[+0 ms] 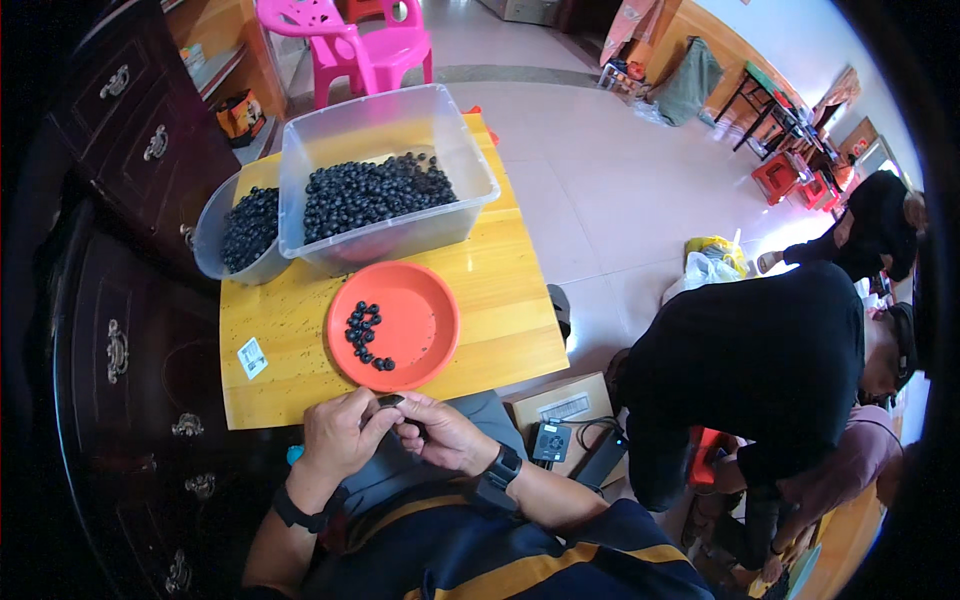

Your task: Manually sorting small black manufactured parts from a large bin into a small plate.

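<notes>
Just off the near edge of the yellow table, my left hand [340, 432] and my right hand [446, 432] meet with the fingers closed. Between their fingertips sits a small dark piece [390, 400], too small to name; another dark bit shows under the right fingers. Right beyond them an orange-red plastic dish [425, 335] stands on the table [500, 340]. Several dark, round, berry-like pieces [362, 325] lie on the left side of that dish. Behind it a clear plastic tub [385, 228] holds a heap of similar dark pieces [375, 190].
A round clear bowl [208, 235] of dark pieces stands left of the tub. A white label [252, 358] lies on the table. Dark drawers [120, 350] line the left. A pink chair [380, 50] stands beyond. At right, a person in black [750, 350] bends over beside a cardboard box [560, 400].
</notes>
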The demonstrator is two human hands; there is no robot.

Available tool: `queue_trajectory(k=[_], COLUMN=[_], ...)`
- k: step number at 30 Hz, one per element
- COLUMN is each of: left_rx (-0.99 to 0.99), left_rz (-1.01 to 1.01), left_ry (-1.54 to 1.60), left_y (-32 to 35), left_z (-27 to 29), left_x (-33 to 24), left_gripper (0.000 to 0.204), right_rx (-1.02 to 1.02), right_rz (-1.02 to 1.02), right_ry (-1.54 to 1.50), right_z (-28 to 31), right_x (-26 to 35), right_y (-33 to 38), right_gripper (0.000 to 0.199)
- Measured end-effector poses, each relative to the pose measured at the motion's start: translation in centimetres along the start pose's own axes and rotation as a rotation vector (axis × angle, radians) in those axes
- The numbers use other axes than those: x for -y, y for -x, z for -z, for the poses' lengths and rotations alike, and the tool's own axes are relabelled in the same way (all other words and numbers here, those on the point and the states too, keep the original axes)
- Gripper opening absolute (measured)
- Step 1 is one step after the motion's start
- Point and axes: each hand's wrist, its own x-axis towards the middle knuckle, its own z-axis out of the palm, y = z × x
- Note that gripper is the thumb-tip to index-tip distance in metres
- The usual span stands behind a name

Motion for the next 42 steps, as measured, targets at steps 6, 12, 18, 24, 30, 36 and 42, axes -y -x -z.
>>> queue_trajectory(k=[6,12,18,24,30,36,42], left_rx=[-0.022,-0.031,-0.069,0.01,0.04,0.066,0.236], left_rz=[0.027,0.042,0.054,0.147,0.226,0.133,0.132], left_ry=[0.152,0.143,0.184,0.409,0.738,0.562,0.266], left_y=[-0.3,0.0,-0.3,0.3,0.6,0.9,0.0], left_z=[0.9,1.2,1.1,0.4,0.0,1.1,3.6], left_x=[-0.3,0.4,0.0,0.5,0.8,1.1,2.8], left_gripper=[0.02,0.021,0.02,0.011,0.01,0.014,0.019], right_rx=[0.002,0.022,0.005,0.036,0.059,-0.001,0.027], right_rz=[-0.051,-0.05,-0.067,-0.064,-0.131,-0.186,-0.256], right_ry=[-0.116,-0.127,-0.104,0.021,-0.058,-0.03,-0.036], right_z=[-0.3,-0.9,-0.9,-1.1,-0.5,-1.6,-0.4], right_x=[1.2,1.3,0.8,0.3,-0.2,-0.1,-1.4], right_y=[0.2,-0.2,-0.1,0.1,0.1,0.2,-0.5], right_gripper=[0.021,0.024,0.018,0.016,0.019,0.016,0.027])
